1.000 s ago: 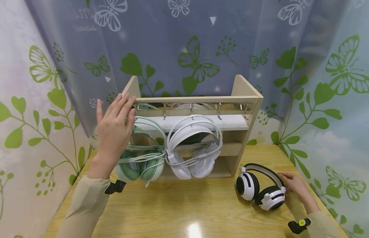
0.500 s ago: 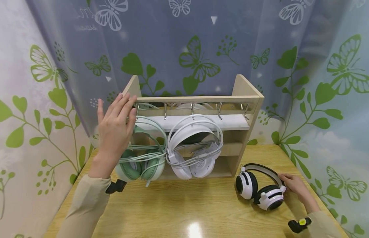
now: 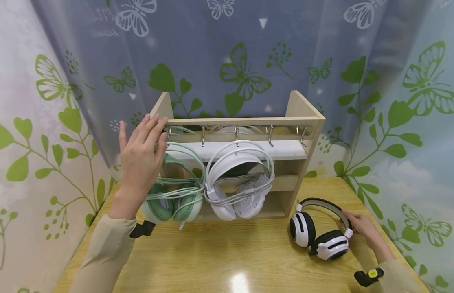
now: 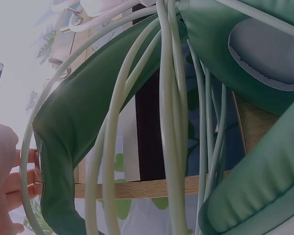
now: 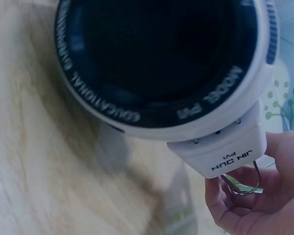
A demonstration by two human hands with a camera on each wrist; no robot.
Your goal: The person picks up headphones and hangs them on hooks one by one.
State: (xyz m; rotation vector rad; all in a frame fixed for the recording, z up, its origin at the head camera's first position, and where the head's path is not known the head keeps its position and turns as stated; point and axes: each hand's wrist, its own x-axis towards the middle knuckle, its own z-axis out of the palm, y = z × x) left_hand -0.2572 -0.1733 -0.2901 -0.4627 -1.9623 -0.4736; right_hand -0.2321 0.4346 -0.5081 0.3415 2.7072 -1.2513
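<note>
My right hand grips one side of the headband of white-and-black headphones at the table's right. In the right wrist view an ear cup of these headphones is close up, with the fingers curled near its lower end. My left hand rests with straight fingers on the upper left end of a wooden rack. Below it hang mint-green headphones, wound with their cable. White headphones hang beside them. The green padded headband fills much of the left wrist view.
Several metal hooks line the rack's front rail, with a white shelf board behind them. The rack stands at the back of a wooden table. Patterned curtains surround the table on the back and sides.
The headband of the white-and-black headphones has tipped slightly upward, and the ear cups have shifted a little left. My left hand and the rack stay as they were.
</note>
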